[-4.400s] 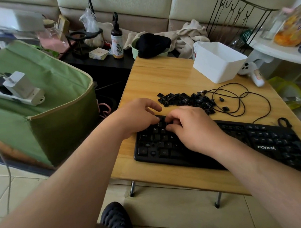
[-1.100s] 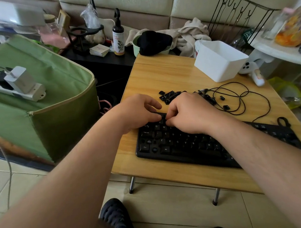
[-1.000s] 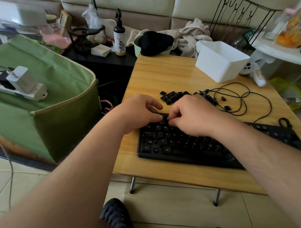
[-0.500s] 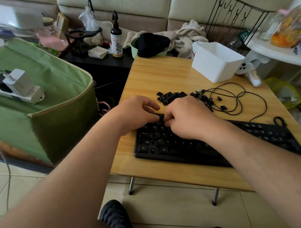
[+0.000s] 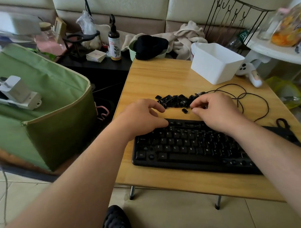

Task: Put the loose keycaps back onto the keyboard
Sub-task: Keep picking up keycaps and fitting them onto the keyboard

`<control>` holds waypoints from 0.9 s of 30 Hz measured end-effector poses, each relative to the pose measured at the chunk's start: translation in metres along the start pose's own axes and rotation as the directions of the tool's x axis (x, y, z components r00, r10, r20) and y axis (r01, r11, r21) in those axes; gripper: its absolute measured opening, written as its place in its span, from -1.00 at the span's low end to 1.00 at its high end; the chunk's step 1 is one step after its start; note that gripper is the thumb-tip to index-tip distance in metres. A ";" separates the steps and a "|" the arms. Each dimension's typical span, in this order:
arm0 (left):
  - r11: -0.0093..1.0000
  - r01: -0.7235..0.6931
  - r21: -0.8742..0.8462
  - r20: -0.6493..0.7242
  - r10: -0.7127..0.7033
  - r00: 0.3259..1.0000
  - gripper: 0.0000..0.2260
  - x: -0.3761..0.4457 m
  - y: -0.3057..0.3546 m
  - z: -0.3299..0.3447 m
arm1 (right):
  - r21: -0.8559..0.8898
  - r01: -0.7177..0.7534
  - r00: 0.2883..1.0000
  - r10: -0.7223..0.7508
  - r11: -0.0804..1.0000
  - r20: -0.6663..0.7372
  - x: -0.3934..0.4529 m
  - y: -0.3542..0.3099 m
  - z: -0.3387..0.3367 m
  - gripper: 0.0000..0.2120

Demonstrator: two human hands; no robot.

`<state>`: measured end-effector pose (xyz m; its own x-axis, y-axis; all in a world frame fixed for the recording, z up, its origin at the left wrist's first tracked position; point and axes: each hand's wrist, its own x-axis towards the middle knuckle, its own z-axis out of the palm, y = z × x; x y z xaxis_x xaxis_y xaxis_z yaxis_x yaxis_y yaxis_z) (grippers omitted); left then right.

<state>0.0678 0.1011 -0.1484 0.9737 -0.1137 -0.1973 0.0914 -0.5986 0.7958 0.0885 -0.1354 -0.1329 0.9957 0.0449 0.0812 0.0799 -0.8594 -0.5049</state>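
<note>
Keyboard: black, full-size, lying along the near edge of the worktop. Letter rows appear populated; the top row behind them shows a few caps at its left end, then dark gaps that read as bare sockets, though the black-on-black view leaves this uncertain.

Loose keycaps: a black pile just behind the keyboard, between the two hands. One stray keycap lies apart, between pile and keyboard. A fair number remain unplaced, so the task is judged well short of finished.

Left hand: resting at the keyboard's far-left corner, thumb on the top row, fingers loosely curled toward the pile. It grips nothing visible.

Right hand: just behind the keyboard's top row, at the right end of the pile. Thumb and forefinger drawn close together at the pile's edge; whether a cap sits between them cannot be told.

Cable: thin, black, looped on the worktop behind the keyboard's right half.

White bin: well behind the keyboard, at the far right of the worktop.

Game controller: white, beside the bin, farther right.

Green fabric box: off the worktop, left of the keyboard.

Spray bottle: on a dark shelf far behind the keyboard.
</note>
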 end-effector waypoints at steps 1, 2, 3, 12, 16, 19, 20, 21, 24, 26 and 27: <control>0.999 0.000 -0.037 -0.012 -0.001 1.000 -0.73 0.002 0.002 0.000 | -0.045 0.013 1.000 -0.013 0.999 0.006 0.002 -0.002 0.002 -0.91; 0.998 -0.006 -0.063 -0.038 0.003 0.999 -0.77 0.004 0.004 0.000 | -0.080 0.028 1.000 -0.027 0.996 0.014 0.004 -0.005 0.004 -0.92; 0.997 -0.018 -0.074 -0.073 0.012 0.997 -0.80 0.006 0.006 0.001 | -0.107 0.043 0.999 -0.041 0.993 0.022 0.005 -0.008 0.006 -0.92; 0.992 -0.124 0.015 -0.242 0.124 0.962 -0.91 0.014 0.020 0.012 | -0.266 0.119 0.992 -0.100 0.957 0.084 0.015 -0.019 0.019 -0.87; 0.977 -0.203 0.071 -0.229 0.214 0.950 -0.85 0.013 0.019 0.013 | 0.361 -0.032 0.998 0.009 0.932 0.067 0.008 -0.018 0.014 -0.86; 0.959 -0.283 -0.009 -0.218 0.274 0.937 -0.84 0.010 0.020 0.011 | 0.766 -0.248 0.961 0.053 0.593 0.270 0.000 -0.023 0.010 -0.78; 0.952 -0.303 -0.041 -0.220 0.287 0.932 -0.85 0.008 0.021 0.011 | 0.799 -0.286 0.951 0.053 0.529 0.305 -0.001 -0.023 0.009 -0.76; 0.945 -0.320 -0.070 -0.226 0.297 0.928 -0.86 0.007 0.022 0.010 | 0.819 -0.311 0.943 0.050 0.482 0.329 -0.002 -0.023 0.008 -0.75; 0.919 -0.365 -0.148 -0.240 0.324 0.915 -0.86 0.003 0.023 0.010 | 0.852 -0.337 0.936 0.046 0.401 0.349 -0.004 -0.023 0.006 -0.81; 0.905 -0.381 -0.190 -0.236 0.335 0.912 -0.87 0.001 0.024 0.009 | 0.859 -0.328 0.940 0.046 0.393 0.338 -0.005 -0.024 0.005 -0.84; 0.900 -0.387 -0.200 -0.230 0.341 0.911 -0.87 0.000 0.024 0.009 | 0.859 -0.325 0.941 0.045 0.395 0.335 -0.006 -0.025 0.005 -0.84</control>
<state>0.0678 0.0797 -0.1340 0.9666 -0.1252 0.2235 -0.2533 -0.3360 0.9072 0.0807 -0.1119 -0.1250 0.9566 0.1736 -0.2342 -0.2512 0.0836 -0.9643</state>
